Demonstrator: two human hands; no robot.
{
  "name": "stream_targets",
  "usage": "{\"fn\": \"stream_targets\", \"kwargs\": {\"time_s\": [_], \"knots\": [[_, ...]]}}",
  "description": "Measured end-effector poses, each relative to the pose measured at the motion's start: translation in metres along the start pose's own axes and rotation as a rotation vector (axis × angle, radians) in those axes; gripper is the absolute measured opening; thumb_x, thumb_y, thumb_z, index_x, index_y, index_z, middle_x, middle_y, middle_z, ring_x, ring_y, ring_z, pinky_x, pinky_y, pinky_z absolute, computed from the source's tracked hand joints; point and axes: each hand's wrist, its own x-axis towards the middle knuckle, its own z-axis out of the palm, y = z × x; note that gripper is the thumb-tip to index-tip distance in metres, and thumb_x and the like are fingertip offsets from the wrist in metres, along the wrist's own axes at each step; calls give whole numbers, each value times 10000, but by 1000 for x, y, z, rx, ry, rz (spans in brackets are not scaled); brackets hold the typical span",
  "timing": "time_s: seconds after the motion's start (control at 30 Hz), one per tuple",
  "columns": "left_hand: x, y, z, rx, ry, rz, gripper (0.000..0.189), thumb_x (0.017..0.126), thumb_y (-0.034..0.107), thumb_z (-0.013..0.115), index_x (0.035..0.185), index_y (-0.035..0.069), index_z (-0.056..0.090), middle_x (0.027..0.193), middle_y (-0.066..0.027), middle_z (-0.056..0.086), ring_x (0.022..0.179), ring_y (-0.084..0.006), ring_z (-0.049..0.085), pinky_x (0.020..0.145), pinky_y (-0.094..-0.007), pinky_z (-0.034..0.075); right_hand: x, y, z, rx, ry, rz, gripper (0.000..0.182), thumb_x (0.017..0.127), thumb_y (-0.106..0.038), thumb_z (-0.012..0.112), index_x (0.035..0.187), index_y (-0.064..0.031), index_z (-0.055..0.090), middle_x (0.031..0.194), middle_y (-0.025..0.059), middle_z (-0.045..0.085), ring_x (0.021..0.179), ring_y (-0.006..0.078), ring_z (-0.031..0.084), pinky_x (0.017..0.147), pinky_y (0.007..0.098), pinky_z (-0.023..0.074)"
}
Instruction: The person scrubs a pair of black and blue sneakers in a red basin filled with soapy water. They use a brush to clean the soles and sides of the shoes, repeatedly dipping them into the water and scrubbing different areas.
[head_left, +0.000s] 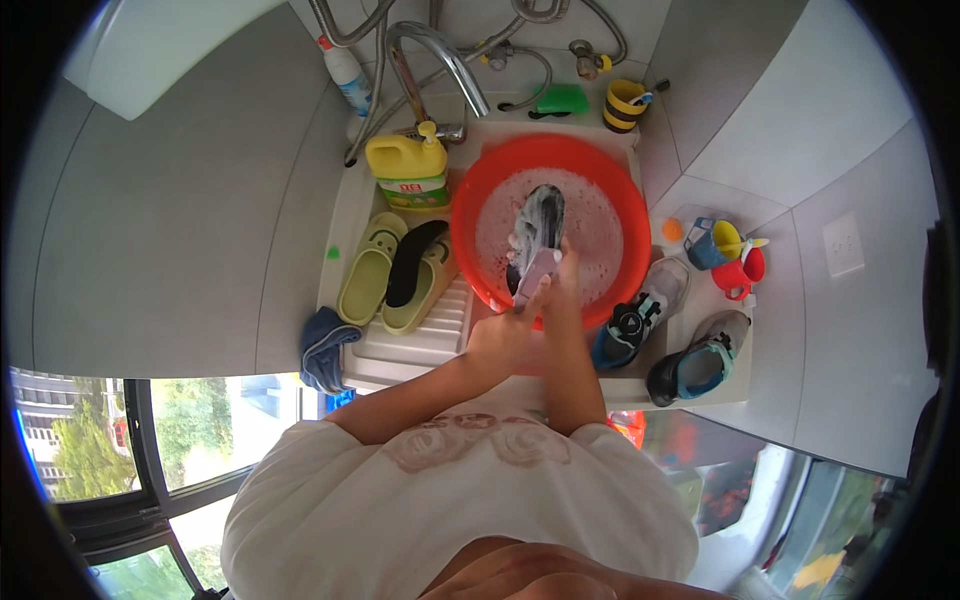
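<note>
My left hand (504, 337) is closed on the handle of a pale purple brush (537, 276), held against a foamy black item (547, 214) shaped like a shoe insole. My right hand (564, 274) grips this item, with fingertips showing along its left side. Both are over a red plastic basin (634, 225) of sudsy water (596, 247). Foam hides much of the item and where the brush touches it. A black curved insole (409, 262) lies across green slippers (367, 277) to the left. Two grey and black sneakers (637, 322) (697, 364) stand on the right.
A yellow detergent jug (409, 172) stands left of the basin, near the chrome faucet (450, 56). A blue cloth (326, 352) hangs at the left sink edge. Blue (701, 244) and red cups (739, 274) stand at right, a striped cup (624, 105) behind.
</note>
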Motion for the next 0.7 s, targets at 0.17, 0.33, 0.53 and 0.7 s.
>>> {"fn": "stream_targets", "kwargs": {"time_s": [0.17,0.33,0.53,0.7], "knots": [[52,-11,-39,-29,-199,-108,862,850,114,596,1585,158,149,819,-150,708,645,-328,700,546,-445,569,-14,25,48,-628,196,-323,595,977,-511,350,1321,-56,522,1187,124,638,963,313,618,843,447,516],[66,-12,-29,19,-187,-158,860,863,109,585,1589,162,126,831,-159,711,655,-339,702,556,-455,564,4,25,46,-348,364,-144,621,989,-536,321,1348,-60,495,1227,115,616,962,315,615,810,447,519],[3,-1,-19,55,-21,59,793,841,107,605,1560,124,271,770,-177,677,589,-335,679,506,-438,552,-2,0,39,10,54,-102,608,1004,-537,363,1321,-43,521,1146,124,640,895,301,629,705,413,526],[53,-16,-32,22,-100,-171,762,891,124,542,1575,143,205,809,-235,683,634,-406,678,622,-485,567,4,26,52,-229,361,-57,639,970,-619,412,1352,-117,512,1167,78,614,968,269,608,785,433,514]]}}
